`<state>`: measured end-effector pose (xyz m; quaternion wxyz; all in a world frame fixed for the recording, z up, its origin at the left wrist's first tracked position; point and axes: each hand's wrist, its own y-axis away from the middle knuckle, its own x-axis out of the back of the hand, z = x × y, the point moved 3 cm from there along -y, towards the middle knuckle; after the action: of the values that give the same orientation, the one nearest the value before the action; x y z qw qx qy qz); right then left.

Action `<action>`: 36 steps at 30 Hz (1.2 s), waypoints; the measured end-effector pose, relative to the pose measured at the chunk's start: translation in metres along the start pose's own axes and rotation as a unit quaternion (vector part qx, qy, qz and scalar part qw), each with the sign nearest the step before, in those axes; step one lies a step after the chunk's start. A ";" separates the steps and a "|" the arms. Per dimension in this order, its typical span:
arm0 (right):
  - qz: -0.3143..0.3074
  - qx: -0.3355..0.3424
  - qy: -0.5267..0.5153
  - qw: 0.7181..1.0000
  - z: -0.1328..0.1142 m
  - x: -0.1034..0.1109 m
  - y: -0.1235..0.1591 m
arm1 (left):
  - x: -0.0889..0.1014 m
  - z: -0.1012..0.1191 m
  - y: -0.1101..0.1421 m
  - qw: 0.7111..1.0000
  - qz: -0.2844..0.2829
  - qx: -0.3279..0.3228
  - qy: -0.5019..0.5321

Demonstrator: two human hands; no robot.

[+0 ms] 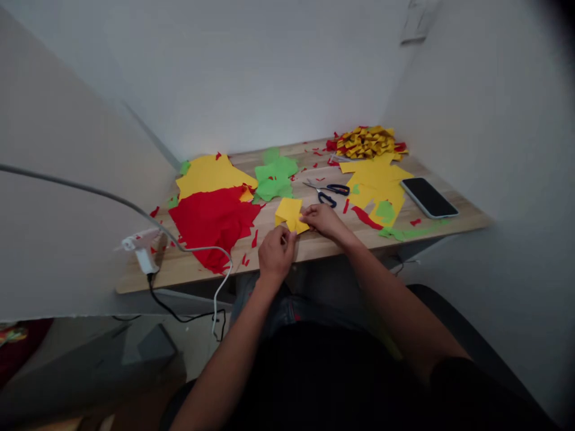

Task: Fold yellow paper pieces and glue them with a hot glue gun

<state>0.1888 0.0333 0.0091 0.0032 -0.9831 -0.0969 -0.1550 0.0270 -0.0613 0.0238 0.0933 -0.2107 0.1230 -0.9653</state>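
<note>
left hand (275,251): thumb and fingers drawn narrow, pinching the near edge of the yellow piece (290,211). right hand (323,218): fingertips closed narrow on the same piece, at its right edge. yellow piece: one, folded or layered (cannot tell which), located over the front part of the tabletop (179,269); lies forward and slightly right of the left hand, directly left of the right hand; no clear long axis. neither hand nearer; both touch it. scissors (321,191): one pair, just beyond the right hand, blades pointing left, handles right. red sheet (211,218): left of the yellow piece, apart from it.
</note>
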 end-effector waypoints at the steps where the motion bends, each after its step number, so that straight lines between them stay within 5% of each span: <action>1: 0.000 -0.005 0.029 1.000 0.002 0.001 0.001 | 0.000 0.005 0.005 0.995 -0.015 -0.057 -0.086; 4: 0.013 -0.014 0.121 0.992 0.001 0.003 0.004 | -0.009 0.010 0.012 0.947 -0.096 -0.145 -0.269; 9: 0.026 -0.018 0.242 0.970 -0.009 0.008 0.012 | -0.015 0.006 0.003 0.903 -0.172 -0.132 -0.370; 17: 0.026 -0.041 0.359 0.932 -0.011 0.004 0.023 | -0.009 0.001 -0.010 0.906 -0.229 -0.132 -0.330; 31: 0.048 -0.022 0.299 0.953 -0.015 0.002 0.026 | -0.003 0.002 -0.009 0.920 -0.234 -0.135 -0.282; 36: 0.051 -0.026 0.333 0.941 -0.016 0.000 0.021 | -0.005 0.003 -0.007 0.918 -0.229 -0.144 -0.290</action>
<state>0.1884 0.0118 0.0249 0.0174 -0.8786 -0.0360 -0.4759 0.0313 -0.0537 0.0264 -0.1300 -0.5150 0.1761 -0.8288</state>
